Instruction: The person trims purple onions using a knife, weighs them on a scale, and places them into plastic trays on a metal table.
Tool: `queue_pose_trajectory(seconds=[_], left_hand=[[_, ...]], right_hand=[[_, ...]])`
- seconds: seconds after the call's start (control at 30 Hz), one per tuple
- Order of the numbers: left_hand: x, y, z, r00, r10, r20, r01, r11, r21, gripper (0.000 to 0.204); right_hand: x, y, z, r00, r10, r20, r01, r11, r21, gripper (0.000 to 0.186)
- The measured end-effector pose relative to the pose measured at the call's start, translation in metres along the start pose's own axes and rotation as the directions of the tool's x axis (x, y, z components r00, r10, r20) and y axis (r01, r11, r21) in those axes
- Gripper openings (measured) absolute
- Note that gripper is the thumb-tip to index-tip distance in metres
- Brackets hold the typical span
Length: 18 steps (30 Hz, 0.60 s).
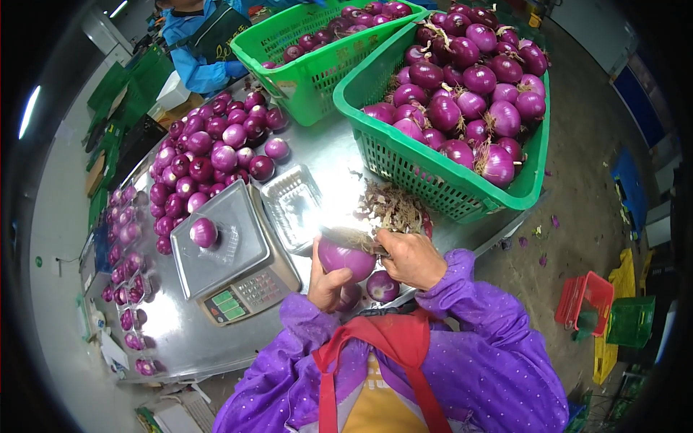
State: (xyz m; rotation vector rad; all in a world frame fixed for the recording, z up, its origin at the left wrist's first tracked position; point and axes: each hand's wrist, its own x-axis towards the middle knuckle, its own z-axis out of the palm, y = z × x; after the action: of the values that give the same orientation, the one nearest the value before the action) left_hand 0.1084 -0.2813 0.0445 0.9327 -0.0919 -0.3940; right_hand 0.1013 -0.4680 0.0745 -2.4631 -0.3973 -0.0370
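Note:
My left hand (326, 280) is closed round a large red onion (348, 261) just above the table's near edge. At the onion's upper right, my right hand (413, 260) grips what looks like a small knife, its greyish blade (350, 237) lying along the onion's top; its handle is hidden in my fingers. Below and between my hands rests a smaller red onion (382, 286), with another partly hidden by my left hand. Just beyond my hands lies a heap of dry onion skins and roots (393, 208).
Left of my hands stands a digital scale (238, 263) bearing one onion (203, 232). Behind it lie a clear plastic tray (291, 206) and an onion pile (206, 155). A full green crate (426, 169) stands right, another green crate (310, 90) beyond. A person in blue sleeves (198, 68) stands opposite.

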Motion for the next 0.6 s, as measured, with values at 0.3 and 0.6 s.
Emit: queue_pose_trajectory(seconds=[0.3, 0.6], left_hand=[[-0.007, 0.014, -0.004, 0.987, 0.124, 0.104, -0.144, 0.966, 0.216, 0.094], [-0.01, 0.007, -0.012, 0.998, 0.061, 0.006, -0.061, 0.998, -0.007, 0.097]], right_hand=[[-0.04, 0.079, 0.058, 0.936, 0.336, -0.104, -0.328, 0.94, 0.088, 0.021], [-0.029, 0.03, 0.019, 0.966, 0.188, -0.178, -0.128, 0.944, 0.304, 0.017]])
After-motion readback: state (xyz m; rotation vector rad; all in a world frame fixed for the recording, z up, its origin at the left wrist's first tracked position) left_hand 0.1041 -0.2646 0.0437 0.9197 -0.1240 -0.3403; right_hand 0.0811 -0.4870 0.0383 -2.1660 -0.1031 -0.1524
